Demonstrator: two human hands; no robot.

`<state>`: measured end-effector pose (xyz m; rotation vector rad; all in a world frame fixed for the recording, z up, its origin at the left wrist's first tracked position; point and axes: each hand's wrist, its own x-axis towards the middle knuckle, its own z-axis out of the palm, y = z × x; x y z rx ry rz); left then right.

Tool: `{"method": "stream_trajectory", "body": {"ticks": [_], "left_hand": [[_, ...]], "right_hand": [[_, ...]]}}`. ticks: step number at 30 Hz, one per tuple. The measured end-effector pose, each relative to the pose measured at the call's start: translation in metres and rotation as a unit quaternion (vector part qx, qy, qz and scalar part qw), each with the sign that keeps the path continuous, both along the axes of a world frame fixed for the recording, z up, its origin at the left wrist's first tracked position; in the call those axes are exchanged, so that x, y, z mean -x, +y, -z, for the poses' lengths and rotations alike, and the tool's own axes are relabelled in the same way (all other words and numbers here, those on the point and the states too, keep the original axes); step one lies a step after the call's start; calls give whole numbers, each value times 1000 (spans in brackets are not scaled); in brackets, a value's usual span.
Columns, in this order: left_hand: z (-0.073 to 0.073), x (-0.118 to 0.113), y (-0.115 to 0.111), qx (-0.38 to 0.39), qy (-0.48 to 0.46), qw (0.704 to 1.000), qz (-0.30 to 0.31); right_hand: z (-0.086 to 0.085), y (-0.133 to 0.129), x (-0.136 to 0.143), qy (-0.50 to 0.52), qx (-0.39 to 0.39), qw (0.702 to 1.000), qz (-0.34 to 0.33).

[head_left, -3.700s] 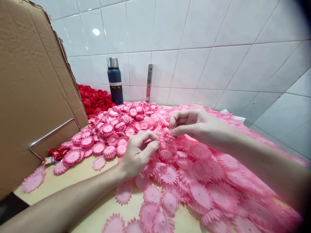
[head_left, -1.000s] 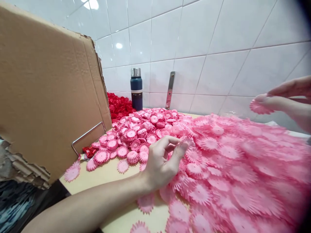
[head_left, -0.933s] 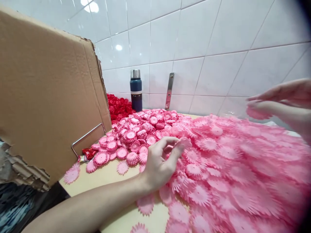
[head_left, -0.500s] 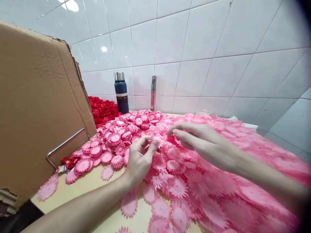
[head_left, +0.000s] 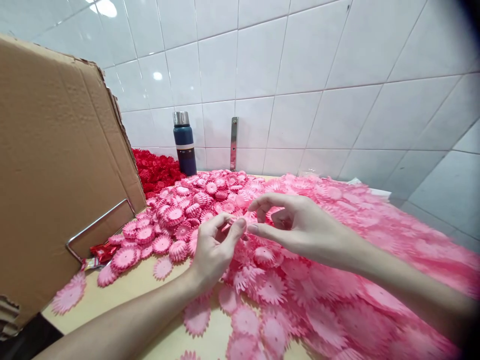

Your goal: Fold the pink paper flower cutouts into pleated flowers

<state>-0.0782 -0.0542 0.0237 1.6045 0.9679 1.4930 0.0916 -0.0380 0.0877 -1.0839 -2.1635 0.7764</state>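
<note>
While pinching a thin, pale pink, scallop-edged disc (head_left: 244, 218), mostly hidden, between the nearly closed thumb and forefinger of the left hand (head_left: 215, 244), holds the right hand (head_left: 294, 224) half open just beside it, with curled fingers and the thumb parted from the forefinger. Cannot tell for certain any contact between right fingertips and disc. Works above a broad heap of loose pink, fringed-edge discs (head_left: 330, 320), to the right of a pile of thicker, ridged pink rosettes (head_left: 174, 215), over a pale yellow tabletop (head_left: 146, 285). Compared with a second earlier, has brought the right hand back from the far right, no longer visibly carrying a pink disc; compared with half a second earlier, curls the right fingers more.
</note>
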Motion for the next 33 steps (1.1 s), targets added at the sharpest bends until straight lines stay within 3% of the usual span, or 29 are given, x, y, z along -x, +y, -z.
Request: {"method": "stream_trajectory", "body": {"ticks": [10, 13, 17, 20, 23, 28, 31, 33], "left_hand": [[3, -1, 1, 4, -12, 1000, 20], [3, -1, 1, -6, -7, 1000, 17], [0, -3, -3, -29, 38, 999, 21], [-1, -3, -4, -31, 62, 997, 18], [-1, -4, -3, -17, 57, 998, 24], [-2, -4, -3, -33, 81, 996, 11], [-3, -4, -3, -55, 109, 992, 12], [-3, -3, -3, -65, 115, 991, 15]], "right_hand": [[0, -5, 3, -57, -134, 988, -44], [0, -3, 2, -59, -198, 978, -7], [-1, 13, -13, -42, -250, 960, 116], [-3, 25, -25, -39, -190, 961, 196], [-5, 26, -28, -16, -105, 975, 195], [-1, 15, -17, 63, 51, 994, 79], [4, 10, -12, 131, 140, 981, 5], [5, 7, -12, 120, 171, 978, -24]]}}
